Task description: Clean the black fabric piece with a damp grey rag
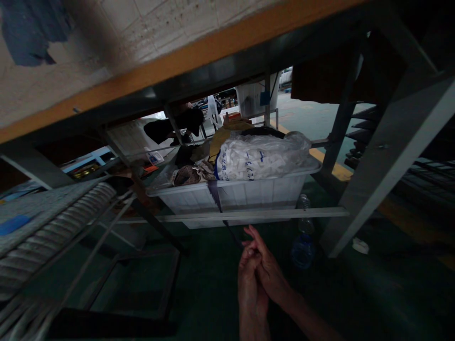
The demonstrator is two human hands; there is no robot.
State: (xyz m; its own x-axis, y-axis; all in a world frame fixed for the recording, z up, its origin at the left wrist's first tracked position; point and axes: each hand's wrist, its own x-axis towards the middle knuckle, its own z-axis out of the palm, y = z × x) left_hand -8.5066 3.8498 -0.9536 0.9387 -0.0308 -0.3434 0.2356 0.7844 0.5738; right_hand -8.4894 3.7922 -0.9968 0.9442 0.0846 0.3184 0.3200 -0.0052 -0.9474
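My left hand [249, 272] and my right hand [270, 274] are pressed together in front of the white plastic tub [256, 195]. A dark cloth strip [215, 193] hangs over the tub's front wall and runs behind the metal crossbar [256, 215] down to my fingertips. Both hands look closed on its lower end, the right one overlapping the left with its index finger pointing up. Exactly how the fingers hold the strip is partly hidden. In the tub lie a clear plastic bag [263, 156] of pale pieces and bunched brown and dark fabrics [227, 135].
Above is a table with an orange-brown edge [177, 61] and a blue cloth [33, 28]. Its grey leg [387, 175] slants down at right, beside a clear bottle [303, 246]. A stool with a corded edge [53, 227] stands at left. A person's dark-clothed legs [177, 124] show behind.
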